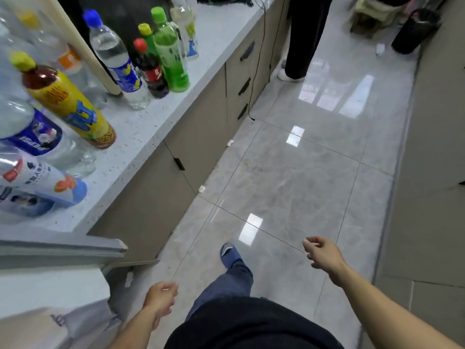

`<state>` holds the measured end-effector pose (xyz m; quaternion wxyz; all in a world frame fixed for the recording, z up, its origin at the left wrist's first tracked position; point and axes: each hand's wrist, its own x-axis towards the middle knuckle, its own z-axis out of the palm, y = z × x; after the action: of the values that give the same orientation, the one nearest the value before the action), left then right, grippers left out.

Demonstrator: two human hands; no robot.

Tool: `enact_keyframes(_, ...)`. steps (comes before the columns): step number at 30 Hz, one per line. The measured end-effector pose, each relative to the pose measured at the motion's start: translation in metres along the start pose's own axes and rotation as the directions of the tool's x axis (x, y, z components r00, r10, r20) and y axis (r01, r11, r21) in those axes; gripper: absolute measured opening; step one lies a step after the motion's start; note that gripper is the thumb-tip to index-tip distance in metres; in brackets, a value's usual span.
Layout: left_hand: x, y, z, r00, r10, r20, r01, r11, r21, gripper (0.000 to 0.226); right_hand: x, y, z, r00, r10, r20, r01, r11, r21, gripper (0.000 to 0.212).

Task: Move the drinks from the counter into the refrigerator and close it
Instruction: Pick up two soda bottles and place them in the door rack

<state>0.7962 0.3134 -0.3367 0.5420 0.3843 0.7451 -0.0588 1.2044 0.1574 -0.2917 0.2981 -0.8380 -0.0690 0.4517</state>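
A speckled white counter [161,117] is seen along the left, above beige cabinets [161,187] and a glossy grey tiled floor [302,172]. Drink bottles [166,49] are stood upright on the counter, caps upward. The left hand [161,299] and right hand [323,251] are held loosely curled, grasping nothing.

Glossy tiled floor [289,177], speckled matt counter [141,127], clear plastic bottles [113,54]
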Motion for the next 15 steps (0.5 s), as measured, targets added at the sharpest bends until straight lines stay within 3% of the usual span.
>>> enact_keyframes(9,0.004,0.15,0.011,0.995,0.1,-0.013,-0.1,0.968,-0.228,0.01,0.085,-0.095,-0.003,0.993,-0.006,0.121,0.032,0.975,-0.218,0.027)
enact_keyframes(15,0.001,0.214,0.013,0.986,0.131,-0.105,-0.161,0.921,-0.355,0.008,0.151,-0.164,0.005,0.978,-0.003,0.209,0.075,0.938,-0.339,0.022)
